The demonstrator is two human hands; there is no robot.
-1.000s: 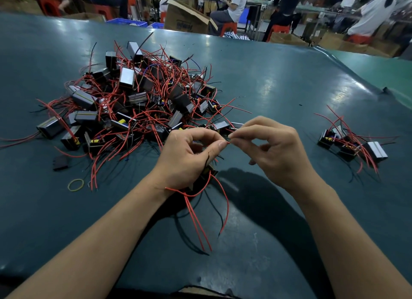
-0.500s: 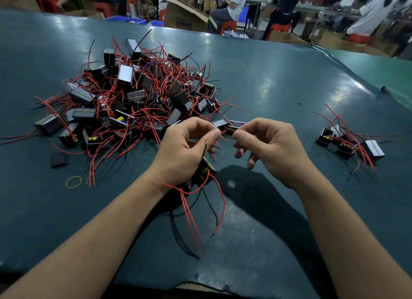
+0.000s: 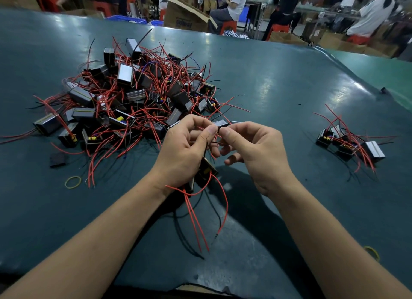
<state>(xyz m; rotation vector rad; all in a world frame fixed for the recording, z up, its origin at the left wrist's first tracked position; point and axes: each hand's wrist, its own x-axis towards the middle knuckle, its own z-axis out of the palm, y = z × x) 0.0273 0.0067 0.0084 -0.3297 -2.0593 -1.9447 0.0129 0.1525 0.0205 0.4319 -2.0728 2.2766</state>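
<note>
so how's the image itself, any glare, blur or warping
Head view: pale glare patches lie on the table; the left hand and right hand, pinching a black wire, are sharp and throw a dark shadow toward the camera; the table's far edge bows, wide-angle distortion; the people behind look soft.

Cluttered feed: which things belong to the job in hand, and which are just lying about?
Job: left hand, right hand, black wire they pinch, block in left hand, big pile, small pile.
Lying about: rubber band, black piece, cardboard box.
</note>
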